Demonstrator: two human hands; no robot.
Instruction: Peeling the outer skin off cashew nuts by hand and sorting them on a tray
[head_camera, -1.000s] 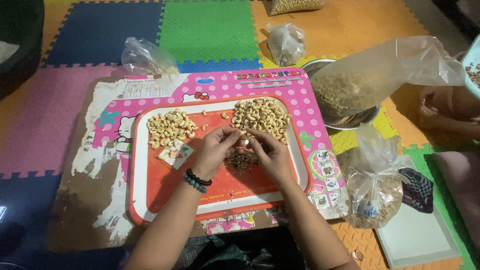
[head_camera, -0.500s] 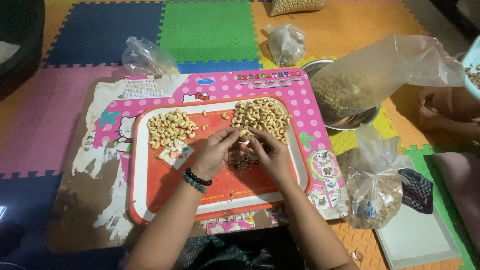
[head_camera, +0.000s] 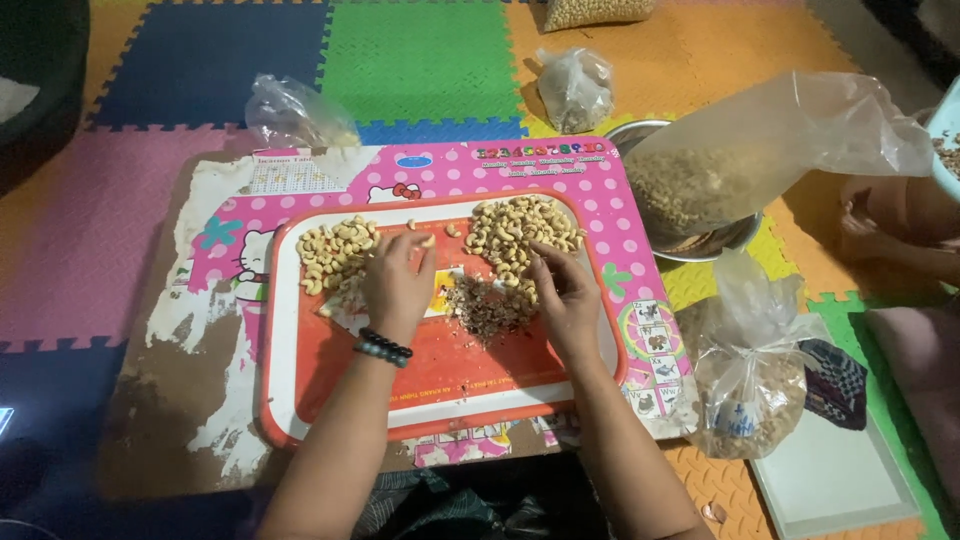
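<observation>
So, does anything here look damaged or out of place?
Yes: the pink cartoon board under the orange tray is badly worn, its printed surface peeled to bare brown along the left side. A few cashews lie loose between the two piles.

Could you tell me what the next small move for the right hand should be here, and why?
Probably pinch one nut from the right cashew pile: the right hand rests at that pile's near edge with fingers down on it, while the left hand is by the left cashew pile and the heap of skins lies between.
</observation>
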